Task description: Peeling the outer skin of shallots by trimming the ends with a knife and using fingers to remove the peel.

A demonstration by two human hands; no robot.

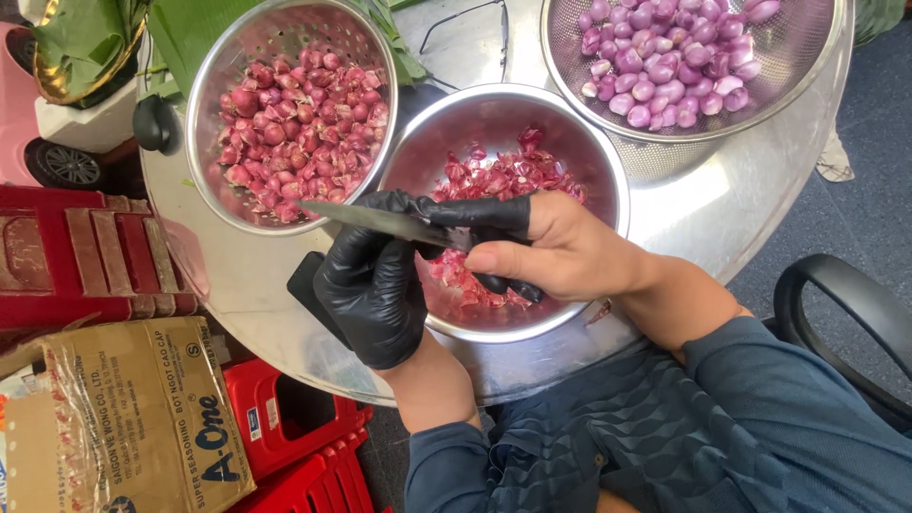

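Observation:
My left hand [375, 285], in a black glove, is curled over the near rim of a steel bowl [608, 171] and pinches something small that the fingers hide. My bare right hand [560, 252] grips a knife [380, 221] by its black handle, the blade pointing left across the gloved fingers. The bowl beneath both hands holds red shallot peels [503, 176]. A steel colander [214, 71] at the upper left is full of unpeeled red shallots [299, 128]. Another colander [822, 66] at the upper right holds peeled purple shallots [665, 62].
All three vessels sit on a round metal table [760, 190]. Green leaves [190, 28] lie at the back left. Red plastic crates [85, 256] and a cardboard box [133, 418] stand to the left below the table. A black chair arm [855, 313] curves at the right.

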